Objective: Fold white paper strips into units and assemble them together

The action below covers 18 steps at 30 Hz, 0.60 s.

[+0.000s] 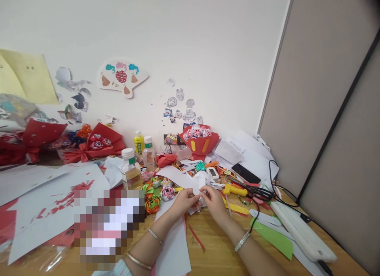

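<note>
Both my hands meet over the cluttered wooden table, pinching a small piece of white paper (199, 184). My left hand (186, 201) grips its lower left side with thumb and fingers together. On the right edge, my right hand (213, 200) holds it between thumb and fingertips. Part of the paper is hidden behind my fingers. Left of my hands lie folded paper roses, one pink and white (167, 193) and one orange and green (152, 204). A long white sheet (173, 248) rests under my left forearm.
A yellow glue gun (235, 190), black cables (261, 193), a phone (246, 173) and a white power strip (303, 230) lie to the right. Bottles, including one with amber liquid (132, 175), stand at back left. A red-wrapped bouquet (199, 143) stands by the wall.
</note>
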Motion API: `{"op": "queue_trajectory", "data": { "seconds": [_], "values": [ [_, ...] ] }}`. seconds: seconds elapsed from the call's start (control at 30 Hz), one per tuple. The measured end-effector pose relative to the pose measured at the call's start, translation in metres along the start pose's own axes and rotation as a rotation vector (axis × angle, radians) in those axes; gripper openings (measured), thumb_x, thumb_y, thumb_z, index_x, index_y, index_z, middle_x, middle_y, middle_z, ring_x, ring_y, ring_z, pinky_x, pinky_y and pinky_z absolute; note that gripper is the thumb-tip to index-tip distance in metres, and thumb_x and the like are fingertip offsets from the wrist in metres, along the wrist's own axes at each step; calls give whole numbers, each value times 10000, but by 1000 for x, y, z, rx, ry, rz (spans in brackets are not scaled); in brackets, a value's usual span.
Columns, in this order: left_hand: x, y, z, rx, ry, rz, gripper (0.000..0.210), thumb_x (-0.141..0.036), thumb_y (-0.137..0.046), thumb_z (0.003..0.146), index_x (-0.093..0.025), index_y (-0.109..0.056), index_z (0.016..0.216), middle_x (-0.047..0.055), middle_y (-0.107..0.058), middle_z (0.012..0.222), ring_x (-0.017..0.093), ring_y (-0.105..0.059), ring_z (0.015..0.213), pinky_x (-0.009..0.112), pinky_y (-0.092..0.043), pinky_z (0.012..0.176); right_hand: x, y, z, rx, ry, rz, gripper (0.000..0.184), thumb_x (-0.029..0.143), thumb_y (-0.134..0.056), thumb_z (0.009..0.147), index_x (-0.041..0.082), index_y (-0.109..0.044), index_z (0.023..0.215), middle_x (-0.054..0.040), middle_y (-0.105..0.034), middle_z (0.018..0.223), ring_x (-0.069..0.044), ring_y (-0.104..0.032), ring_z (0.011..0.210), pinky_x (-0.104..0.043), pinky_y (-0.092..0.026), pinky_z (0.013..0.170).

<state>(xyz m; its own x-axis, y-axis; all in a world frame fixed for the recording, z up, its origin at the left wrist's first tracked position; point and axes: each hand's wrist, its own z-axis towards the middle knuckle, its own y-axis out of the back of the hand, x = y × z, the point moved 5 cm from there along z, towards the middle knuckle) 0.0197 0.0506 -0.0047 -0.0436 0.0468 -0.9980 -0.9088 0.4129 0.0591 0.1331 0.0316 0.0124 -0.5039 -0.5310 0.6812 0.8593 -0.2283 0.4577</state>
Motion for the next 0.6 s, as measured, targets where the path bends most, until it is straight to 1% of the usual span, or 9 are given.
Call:
{"op": "queue_trajectory", "data": {
  "seconds": [0.2,0.43,0.6],
  "values": [
    [-3,2,-1,-64,-16,48,309,-448,-582,603,-158,-485,648,-43,-573,468,101,-535,397,217,-416,444,-1,-3,-1,46,1,53,198,202,-444,749,193,-548,918,-28,-596,816,-161,-541,707,-271,-429,639],
    [-5,2,-1,-40,-48,82,302,-449,-561,620,-157,-489,641,-43,-572,465,95,-528,389,210,-420,436,-2,-3,-1,41,-30,59,195,200,-430,759,192,-540,920,-26,-590,808,-161,-538,709,-267,-425,639],
    [-4,-1,-1,-21,-48,105,310,-465,-539,642,-162,-473,624,-27,-589,469,108,-549,399,208,-416,421,-2,-2,-2,10,-19,30,185,203,-429,757,193,-538,906,-28,-588,818,-169,-538,731,-271,-424,643]
  ]
}}
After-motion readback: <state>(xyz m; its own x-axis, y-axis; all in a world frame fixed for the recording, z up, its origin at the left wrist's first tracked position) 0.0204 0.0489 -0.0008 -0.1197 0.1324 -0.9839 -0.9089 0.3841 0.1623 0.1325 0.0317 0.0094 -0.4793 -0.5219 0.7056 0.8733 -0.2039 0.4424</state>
